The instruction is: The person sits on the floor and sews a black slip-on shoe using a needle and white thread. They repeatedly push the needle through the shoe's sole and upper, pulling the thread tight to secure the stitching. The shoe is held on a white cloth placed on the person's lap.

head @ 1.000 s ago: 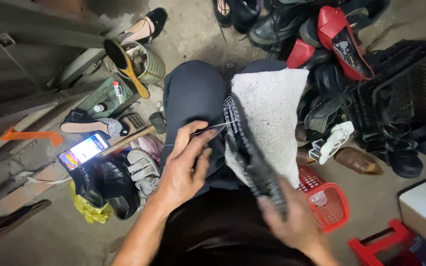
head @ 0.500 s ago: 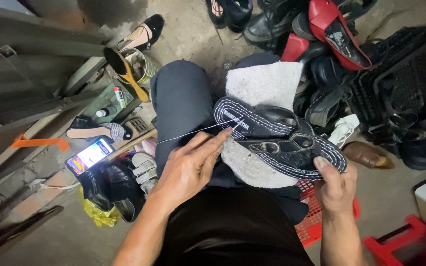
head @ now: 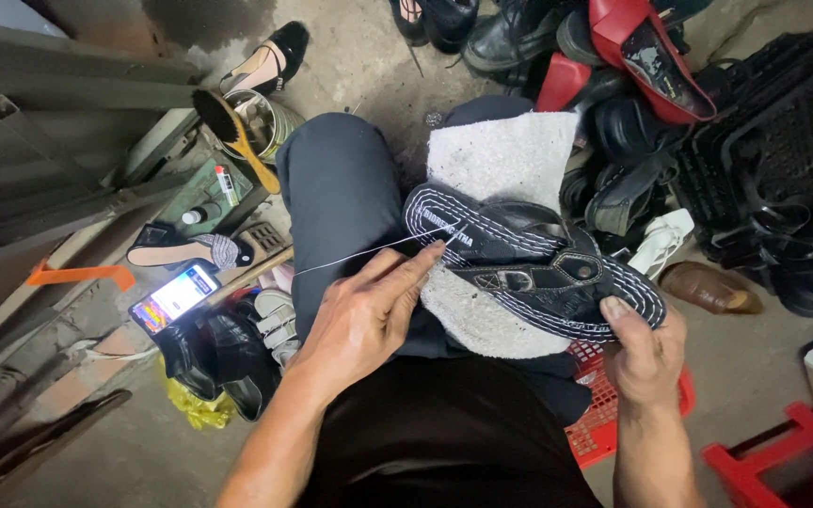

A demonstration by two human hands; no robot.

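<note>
One black sandal [head: 534, 263] lies flat, toe pointing upper left.

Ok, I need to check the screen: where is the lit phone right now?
In the head view, the lit phone lies on the floor at the person's left, just below a flat tan sandal and above the black leather shoes.

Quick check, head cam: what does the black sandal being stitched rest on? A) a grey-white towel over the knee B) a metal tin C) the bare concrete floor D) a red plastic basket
A: the black sandal lies on the grey-white towel draped over the person's knee, with the right hand holding its heel end and the left hand pulling white thread at its toe end.
</note>
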